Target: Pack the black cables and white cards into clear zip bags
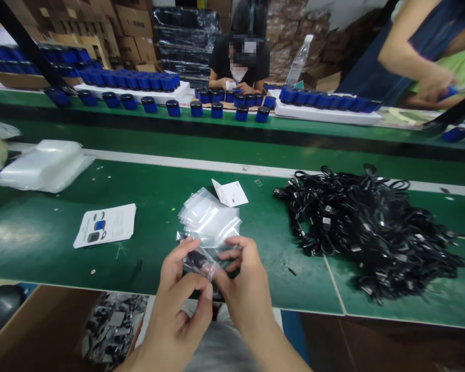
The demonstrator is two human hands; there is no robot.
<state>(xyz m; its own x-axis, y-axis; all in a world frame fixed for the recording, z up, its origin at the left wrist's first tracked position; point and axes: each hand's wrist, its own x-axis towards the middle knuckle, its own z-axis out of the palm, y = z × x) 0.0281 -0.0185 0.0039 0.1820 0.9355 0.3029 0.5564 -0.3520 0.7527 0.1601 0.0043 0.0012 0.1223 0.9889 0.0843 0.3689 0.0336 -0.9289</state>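
Between my hands, just over the table's near edge, is a clear plastic bag [200, 258] with a dark coiled cable inside. My left hand [184, 289] pinches the bag at its left side and lower edge. My right hand [246, 284] grips the bag from the right, its thumb pressed on the plastic. Right beyond my fingers lies a fanned stack of flat clear bags [211, 214]. A folded white leaflet [232, 193] rests on the far end of that stack.
A big heap of black cables [368, 232] lies to the right. Printed cards [106, 225] and a pile of plastic bags [46, 163] are on the left. Blue jars [172, 108] line the far belt, with people beyond. A box of bagged items [114, 325] stands below the edge.
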